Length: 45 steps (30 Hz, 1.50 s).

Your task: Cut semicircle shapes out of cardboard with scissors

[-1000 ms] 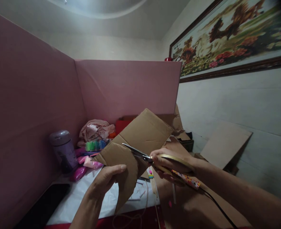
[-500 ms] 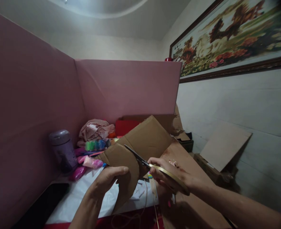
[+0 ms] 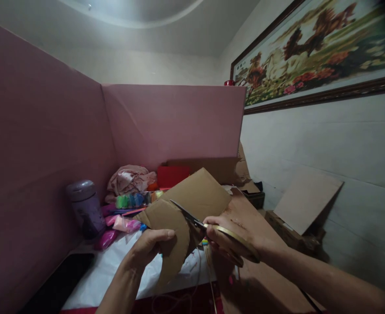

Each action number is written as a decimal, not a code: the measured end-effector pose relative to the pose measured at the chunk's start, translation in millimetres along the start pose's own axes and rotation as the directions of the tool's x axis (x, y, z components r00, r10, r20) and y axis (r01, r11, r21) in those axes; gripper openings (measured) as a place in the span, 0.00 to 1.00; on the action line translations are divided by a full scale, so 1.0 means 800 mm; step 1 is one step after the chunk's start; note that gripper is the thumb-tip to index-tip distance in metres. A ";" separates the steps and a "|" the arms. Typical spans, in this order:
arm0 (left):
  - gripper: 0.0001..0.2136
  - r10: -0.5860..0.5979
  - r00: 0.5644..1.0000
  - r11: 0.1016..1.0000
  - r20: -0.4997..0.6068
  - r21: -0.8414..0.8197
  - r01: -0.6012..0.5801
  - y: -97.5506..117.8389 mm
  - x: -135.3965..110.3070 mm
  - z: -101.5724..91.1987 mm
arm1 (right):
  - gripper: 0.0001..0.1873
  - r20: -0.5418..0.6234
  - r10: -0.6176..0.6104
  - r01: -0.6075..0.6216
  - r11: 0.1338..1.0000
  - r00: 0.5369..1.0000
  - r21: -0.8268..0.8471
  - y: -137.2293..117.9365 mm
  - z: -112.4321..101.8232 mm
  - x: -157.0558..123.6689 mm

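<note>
My left hand [image 3: 148,247] grips the lower left part of a brown cardboard piece [image 3: 192,196], thumb on top and fingers under it. My right hand [image 3: 235,237] is closed round the gold handles of a pair of scissors [image 3: 192,220]. The dark blades point up and left and lie against the cardboard's face, along a curved cut edge. The cardboard is held tilted above a table with a white sheet [image 3: 114,270].
Pink panels [image 3: 166,122] wall the desk at left and back. A purple cup [image 3: 86,209], coloured clay packets [image 3: 127,222], a pink cloth [image 3: 130,179] and a red box [image 3: 173,174] lie behind. Wooden sticks [image 3: 208,257] lie below the scissors. Cardboard sheets [image 3: 305,196] lean against the right wall.
The cardboard has dropped lower and turned a little. My right hand with the scissors has moved down and slightly left. The left hand keeps its grip.
</note>
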<state>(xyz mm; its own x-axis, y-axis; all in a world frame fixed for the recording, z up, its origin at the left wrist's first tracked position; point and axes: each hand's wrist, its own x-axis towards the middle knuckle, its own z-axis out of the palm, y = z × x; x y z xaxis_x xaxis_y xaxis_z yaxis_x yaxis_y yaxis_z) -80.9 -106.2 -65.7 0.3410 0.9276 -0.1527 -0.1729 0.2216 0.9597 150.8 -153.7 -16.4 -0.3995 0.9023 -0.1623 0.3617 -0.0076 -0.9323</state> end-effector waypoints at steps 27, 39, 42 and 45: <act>0.14 -0.015 0.989 0.995 0.145 0.100 0.000 -0.003 -0.004 -0.011 | 0.16 0.058 0.030 -0.026 0.998 0.998 -0.064 -0.038 -0.001 0.009; 0.17 -0.025 0.974 0.991 0.226 0.135 -0.006 -0.003 0.011 -0.056 | 0.14 -0.071 -0.163 0.145 0.967 0.984 -0.210 -0.025 0.025 0.067; 0.18 -0.057 0.961 0.991 0.271 0.136 0.020 -0.001 0.013 -0.065 | 0.15 -0.039 -0.194 0.176 0.946 0.980 -0.273 -0.021 0.027 0.082; 0.18 -0.095 0.948 0.989 0.304 0.137 0.056 -0.001 0.014 -0.065 | 0.16 0.041 -0.154 0.159 0.938 0.987 -0.307 -0.025 0.025 0.092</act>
<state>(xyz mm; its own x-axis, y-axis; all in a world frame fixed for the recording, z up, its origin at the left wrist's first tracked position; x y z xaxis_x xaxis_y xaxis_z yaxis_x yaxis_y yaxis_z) -124.8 -80.0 -80.5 0.6205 0.7668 -0.1645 -0.0258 0.2296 0.9729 97.2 -96.2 -15.9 -0.4845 0.8743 -0.0303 0.5343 0.2683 -0.8016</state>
